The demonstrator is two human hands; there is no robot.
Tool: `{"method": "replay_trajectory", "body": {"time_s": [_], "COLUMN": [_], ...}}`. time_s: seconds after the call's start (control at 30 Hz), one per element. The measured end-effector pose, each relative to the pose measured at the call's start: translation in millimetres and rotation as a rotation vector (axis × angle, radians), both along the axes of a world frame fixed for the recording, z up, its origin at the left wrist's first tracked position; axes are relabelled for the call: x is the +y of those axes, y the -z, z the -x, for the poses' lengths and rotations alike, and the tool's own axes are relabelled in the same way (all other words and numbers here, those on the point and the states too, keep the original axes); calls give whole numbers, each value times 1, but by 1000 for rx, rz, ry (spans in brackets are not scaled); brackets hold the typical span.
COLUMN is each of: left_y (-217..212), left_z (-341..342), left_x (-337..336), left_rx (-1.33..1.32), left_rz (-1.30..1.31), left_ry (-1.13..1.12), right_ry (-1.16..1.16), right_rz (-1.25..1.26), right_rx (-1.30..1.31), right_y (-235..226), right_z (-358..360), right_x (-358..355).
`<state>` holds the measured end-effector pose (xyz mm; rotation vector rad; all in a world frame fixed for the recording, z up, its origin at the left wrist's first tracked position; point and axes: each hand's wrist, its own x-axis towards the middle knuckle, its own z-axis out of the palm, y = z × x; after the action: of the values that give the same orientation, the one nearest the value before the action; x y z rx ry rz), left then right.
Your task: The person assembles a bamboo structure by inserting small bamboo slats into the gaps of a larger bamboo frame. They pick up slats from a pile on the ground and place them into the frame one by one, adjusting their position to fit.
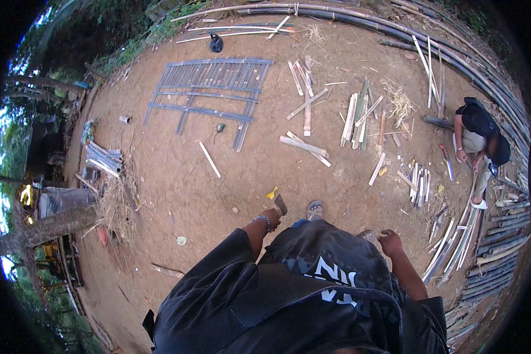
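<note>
My left hand (pixel 270 218), with a bracelet at its wrist, is closed on a flat grey-brown blade-like tool (pixel 281 205); its handle is hidden in my fingers. A small yellow thing (pixel 272 192) shows just beyond the tool; whether it touches it I cannot tell. At my right side hangs my right hand (pixel 390 242), its fingers loosely bent and apart, with nothing seen in it. Between my hands a sandalled foot (pixel 315 209) stands on the bare dirt.
Ahead lies a slatted bamboo frame (pixel 212 76). Split bamboo pieces (pixel 354 118) are scattered right of it. A person (pixel 481 133) crouches at far right, near a long knife (pixel 446 162) and stacked bamboo poles (pixel 501 236). A tree trunk (pixel 47 229) leans in at left.
</note>
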<state>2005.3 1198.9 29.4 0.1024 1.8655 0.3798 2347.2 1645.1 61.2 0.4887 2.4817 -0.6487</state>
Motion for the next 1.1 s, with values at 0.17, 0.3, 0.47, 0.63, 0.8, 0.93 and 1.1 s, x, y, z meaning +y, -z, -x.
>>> {"method": "replay_trajectory", "body": {"time_s": [0.17,0.3,0.47,0.63,0.8,0.93,1.1], "left_y": [-2,1,-10,-16,-18,14,-2], "left_z": [5,11,14,15,15,22,22], "left_x": [2,8,21,17,28,8,23], "left_rx": [70,47,89,94,65,151,80], "left_rz": [-12,-4,-30,-14,-6,-49,-38], "left_ry": [123,131,86,136,86,406,129], "right_ry": [493,286,171,411,113,132,240], "right_rz": [111,91,-38,109,-13,4,19], "right_rx": [-126,-67,84,-121,13,-81,-89], "right_y": [-63,-40,9,-24,-24,-34,-15], "right_z": [40,19,-18,-1,-12,14,2], "right_x": [-30,-23,-15,-28,-21,-27,-14]}}
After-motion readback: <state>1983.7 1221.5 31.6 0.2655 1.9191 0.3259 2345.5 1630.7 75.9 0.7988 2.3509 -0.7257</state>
